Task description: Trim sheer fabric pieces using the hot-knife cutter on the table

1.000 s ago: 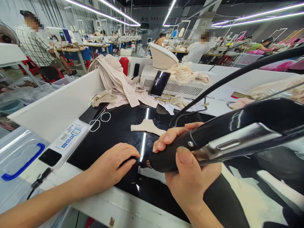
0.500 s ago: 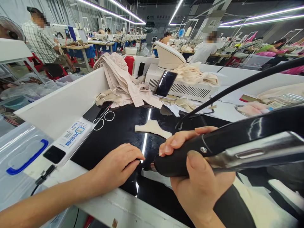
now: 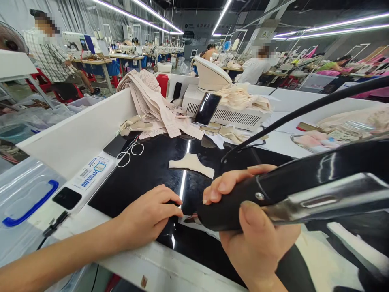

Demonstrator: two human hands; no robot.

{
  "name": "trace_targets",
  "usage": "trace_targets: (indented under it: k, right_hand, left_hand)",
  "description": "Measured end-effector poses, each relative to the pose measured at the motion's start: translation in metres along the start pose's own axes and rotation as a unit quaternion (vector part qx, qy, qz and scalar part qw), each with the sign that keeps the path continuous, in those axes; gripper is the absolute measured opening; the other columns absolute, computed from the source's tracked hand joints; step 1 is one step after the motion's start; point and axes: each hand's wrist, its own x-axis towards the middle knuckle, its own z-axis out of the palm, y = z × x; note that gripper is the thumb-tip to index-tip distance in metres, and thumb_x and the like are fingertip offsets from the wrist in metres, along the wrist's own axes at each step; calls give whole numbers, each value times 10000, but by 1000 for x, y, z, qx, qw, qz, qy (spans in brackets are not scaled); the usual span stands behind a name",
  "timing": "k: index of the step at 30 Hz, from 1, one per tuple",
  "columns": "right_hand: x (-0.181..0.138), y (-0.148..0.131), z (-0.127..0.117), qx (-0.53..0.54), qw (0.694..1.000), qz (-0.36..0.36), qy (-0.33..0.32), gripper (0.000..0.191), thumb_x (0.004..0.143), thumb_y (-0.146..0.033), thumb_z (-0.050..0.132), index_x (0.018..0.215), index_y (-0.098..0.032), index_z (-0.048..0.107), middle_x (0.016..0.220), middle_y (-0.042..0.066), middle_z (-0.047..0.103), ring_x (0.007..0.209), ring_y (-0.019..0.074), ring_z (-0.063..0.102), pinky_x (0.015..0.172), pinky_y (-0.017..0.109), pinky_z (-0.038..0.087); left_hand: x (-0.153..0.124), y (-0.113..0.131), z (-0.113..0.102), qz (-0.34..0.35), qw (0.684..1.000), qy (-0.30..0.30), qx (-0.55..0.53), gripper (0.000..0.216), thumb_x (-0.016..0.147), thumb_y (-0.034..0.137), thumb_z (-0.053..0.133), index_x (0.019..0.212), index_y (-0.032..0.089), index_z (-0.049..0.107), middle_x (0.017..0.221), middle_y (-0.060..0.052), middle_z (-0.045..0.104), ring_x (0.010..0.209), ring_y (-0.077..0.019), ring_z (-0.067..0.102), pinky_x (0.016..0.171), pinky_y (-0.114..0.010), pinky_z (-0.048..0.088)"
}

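My right hand (image 3: 252, 227) is wrapped round a black hand tool (image 3: 304, 178) with a shiny metal lever along its side, the thumb near that lever. The tool's tip points left and down at the black glossy work surface (image 3: 146, 170). Under the tip lies a pale, thin fabric piece (image 3: 209, 232), mostly hidden by the tool and hand. My left hand (image 3: 148, 213) rests beside the tip, thumb and forefinger a little apart and holding nothing I can see. Farther back lies a cream, curved fabric piece (image 3: 191, 163), touched by neither hand.
Pinkish fabric strips (image 3: 148, 101) are heaped at the back left. A phone (image 3: 207, 108) leans against a white vented box (image 3: 240, 117). A black cable (image 3: 304, 107) arcs over the right side. A white box (image 3: 92, 174) lies left. Other people sit at machines beyond.
My left thumb and forefinger have moved slightly apart at the tool's tip. The whole view has shifted a little. The right hand keeps its grip on the tool.
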Motion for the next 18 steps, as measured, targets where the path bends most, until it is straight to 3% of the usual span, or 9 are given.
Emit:
trace_targets:
  k: [7,10,13,18]
  right_hand:
    - [19,-12,-23,-61,997,-4,55,539,673,-400,909,1110,-316,604,788,-39,637,602,178,598,521,338,533]
    - [17,-18,-29,-83,995,-13,52,534,687,-378,915,1124,-316,612,806,-31,644,634,177,601,545,337,542]
    - [13,-16,-33,-110,992,-26,47,454,756,-363,869,1115,-299,599,826,-18,651,639,174,616,537,332,544]
    - [10,-9,-34,-90,994,-29,57,413,794,-334,835,1113,-270,581,840,-16,653,629,159,638,519,310,557]
  left_hand:
    - [10,-11,4,85,994,-61,-20,350,914,-22,443,1030,178,706,1120,-75,688,1067,-186,627,1033,-383,519]
    - [23,-10,-3,106,990,-91,-15,290,973,19,440,1093,160,663,1100,-66,695,1056,-177,629,1093,-395,467]
    - [41,-13,-7,115,985,-127,-10,236,972,88,569,1196,159,594,1186,-65,689,1177,-204,604,1161,-425,395]
    - [57,-17,-4,97,977,-190,-20,540,874,254,771,1337,205,497,1414,-107,600,1440,-264,433,1213,-509,316]
